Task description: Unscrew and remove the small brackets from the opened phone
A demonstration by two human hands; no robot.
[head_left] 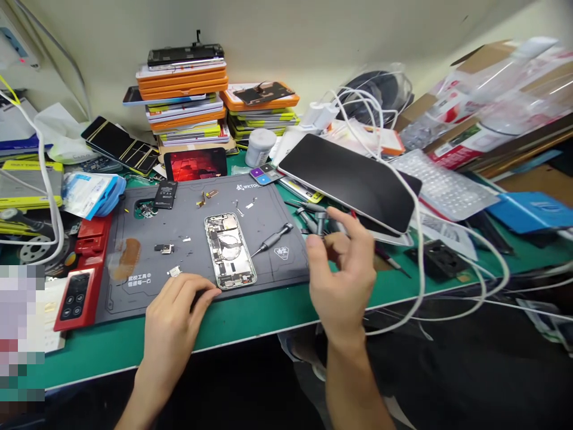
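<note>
An opened phone [230, 251], its inner parts showing, lies on the grey work mat [179, 206]. At its lower left corner is my left hand [176, 310], thumb and fingertips pinched together; whether they grip anything is hidden. My right hand [342, 269] is raised past the mat's right edge, thumb and fingers curled around a small grey screwdriver [320, 222] that stands roughly upright. Behind it lie more screwdrivers [307, 209]. Another grey screwdriver [274, 237] rests on the mat, its tip close to the phone's right side. Left of the phone are a black battery [165, 194] and small loose parts [165, 248].
A red device with buttons [78, 295] borders the mat on the left. Behind stand stacked boxes [183, 113], a white jar [261, 147] and a dark-screened tablet [349, 179]. White cables [421, 257] loop across the right side and over the table edge.
</note>
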